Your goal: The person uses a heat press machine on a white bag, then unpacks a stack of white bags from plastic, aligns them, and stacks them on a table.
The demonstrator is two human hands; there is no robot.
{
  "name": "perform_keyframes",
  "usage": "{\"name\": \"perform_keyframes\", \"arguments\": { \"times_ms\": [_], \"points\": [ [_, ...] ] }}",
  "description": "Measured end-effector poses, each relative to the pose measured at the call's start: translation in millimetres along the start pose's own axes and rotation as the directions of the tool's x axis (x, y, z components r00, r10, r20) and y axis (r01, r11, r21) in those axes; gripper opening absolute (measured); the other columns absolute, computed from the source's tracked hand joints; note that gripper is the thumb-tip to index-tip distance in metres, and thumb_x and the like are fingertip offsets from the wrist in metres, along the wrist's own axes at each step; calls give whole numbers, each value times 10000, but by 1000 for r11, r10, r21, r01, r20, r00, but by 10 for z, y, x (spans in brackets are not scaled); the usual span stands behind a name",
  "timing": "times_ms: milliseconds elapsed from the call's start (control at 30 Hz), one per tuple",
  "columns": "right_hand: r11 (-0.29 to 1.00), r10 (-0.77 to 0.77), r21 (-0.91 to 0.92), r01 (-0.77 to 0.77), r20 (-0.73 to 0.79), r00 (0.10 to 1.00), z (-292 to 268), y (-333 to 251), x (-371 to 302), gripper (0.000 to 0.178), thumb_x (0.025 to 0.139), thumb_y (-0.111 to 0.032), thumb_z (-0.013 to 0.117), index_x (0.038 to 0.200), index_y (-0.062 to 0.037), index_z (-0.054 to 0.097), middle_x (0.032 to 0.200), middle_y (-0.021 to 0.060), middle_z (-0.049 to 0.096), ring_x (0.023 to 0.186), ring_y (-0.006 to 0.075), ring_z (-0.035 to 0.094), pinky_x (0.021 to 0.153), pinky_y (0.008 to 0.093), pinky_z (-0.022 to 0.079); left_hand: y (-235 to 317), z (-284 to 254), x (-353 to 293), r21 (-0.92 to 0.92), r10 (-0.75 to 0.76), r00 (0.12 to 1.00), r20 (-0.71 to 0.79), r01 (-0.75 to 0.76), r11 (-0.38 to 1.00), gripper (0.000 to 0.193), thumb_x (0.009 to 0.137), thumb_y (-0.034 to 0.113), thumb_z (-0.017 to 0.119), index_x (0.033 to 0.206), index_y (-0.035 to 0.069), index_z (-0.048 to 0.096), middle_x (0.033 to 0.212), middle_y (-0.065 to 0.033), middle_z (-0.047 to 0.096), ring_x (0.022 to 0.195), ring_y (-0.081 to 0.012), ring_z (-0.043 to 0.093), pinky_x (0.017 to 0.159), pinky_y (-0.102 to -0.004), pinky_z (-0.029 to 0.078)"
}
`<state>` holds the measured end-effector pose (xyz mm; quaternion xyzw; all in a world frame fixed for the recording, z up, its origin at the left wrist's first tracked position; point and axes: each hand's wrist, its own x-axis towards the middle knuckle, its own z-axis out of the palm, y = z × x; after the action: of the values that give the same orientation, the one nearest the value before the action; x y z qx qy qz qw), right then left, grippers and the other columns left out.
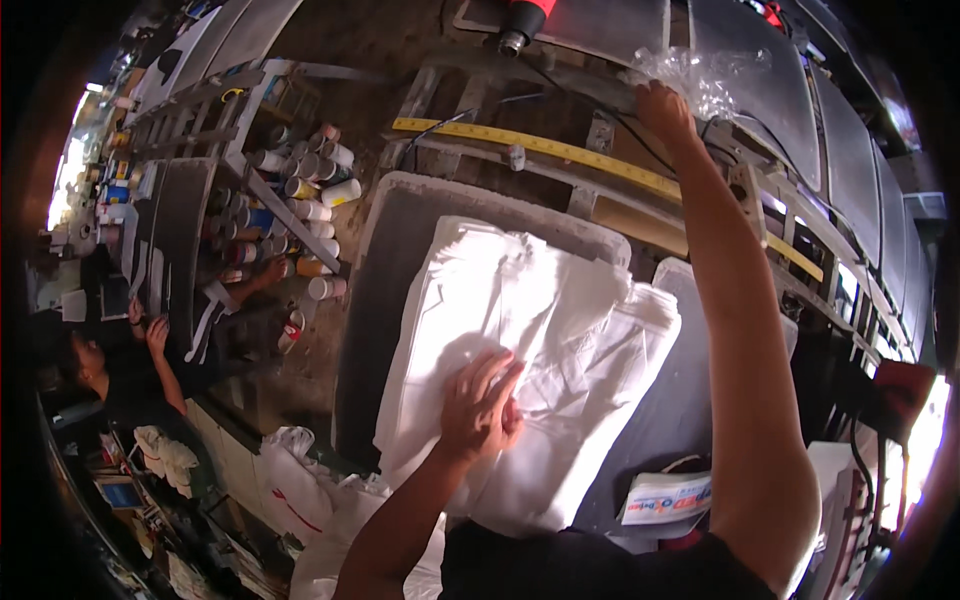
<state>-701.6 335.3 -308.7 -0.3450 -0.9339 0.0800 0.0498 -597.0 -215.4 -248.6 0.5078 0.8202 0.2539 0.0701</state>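
Note:
A stack of white cloth pieces [520,330] lies on a dark grey flat board [385,300] in front of me. My left hand [482,405] rests flat on the near part of the cloth, fingers together and pressing down. My right hand [662,108] is stretched far forward, its fingers at a crumpled clear plastic bag [700,75] near a metal frame. Whether the fingers pinch the plastic I cannot tell. A yellow measuring tape [560,152] runs along the frame below that hand.
A red heat tool [520,22] lies at the top. Several paint jars [300,190] fill a rack on the left. Another person [130,380] works at the lower left. More white cloth [300,490] piles below the board, and a printed bag [668,497] lies at lower right.

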Motion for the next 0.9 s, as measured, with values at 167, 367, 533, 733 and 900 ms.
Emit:
{"name": "perform_keyframes", "arguments": {
  "times_ms": [167,367,533,733,900],
  "points": [
    [755,43,598,269,-456,889,-1046,-1083,-2165,118,979,-110,559,982,-5,613,970,172,651,909,335,653,809,431,511,49,31,-119,-30,-72,997,-5,72,997,581,758,201,632,1328,101,584,1405,-114,539,1333,-354,488,1068,-522,363],
    [660,-228,729,181,-35,973,-956,-1990,-4738,526,805,-104,770,1291,-53,574,1221,176,636,1070,395,641,884,459,538,-64,82,-128,-144,46,981,-188,-73,987,467,804,74,539,1266,27,588,1312,-145,623,1266,-361,564,1067,-479,405],
    [834,-153,539,115,27,988,-422,-2245,-5203,267,892,-141,642,1148,-64,639,1096,190,677,1005,416,649,888,503,518,-153,-40,-148,-284,112,974,-198,-166,944,363,812,-30,503,1153,18,620,1281,-189,627,1261,-416,554,1123,-528,402],
    [741,-65,671,10,56,996,-961,-2102,-5123,136,865,-133,637,949,-27,653,862,208,694,813,412,680,742,485,552,61,-608,-452,-122,298,942,-157,-318,940,57,851,64,645,812,83,681,795,-73,677,831,-308,641,772,-445,467],
    [776,-27,622,-108,203,979,-1195,-2159,-5226,197,839,-139,690,980,-19,622,880,216,699,867,423,683,778,477,543,-193,-905,-437,-211,275,958,-81,-286,935,154,877,150,712,796,37,645,725,-131,652,691,-359,624,673,-467,479]
  ]
}}
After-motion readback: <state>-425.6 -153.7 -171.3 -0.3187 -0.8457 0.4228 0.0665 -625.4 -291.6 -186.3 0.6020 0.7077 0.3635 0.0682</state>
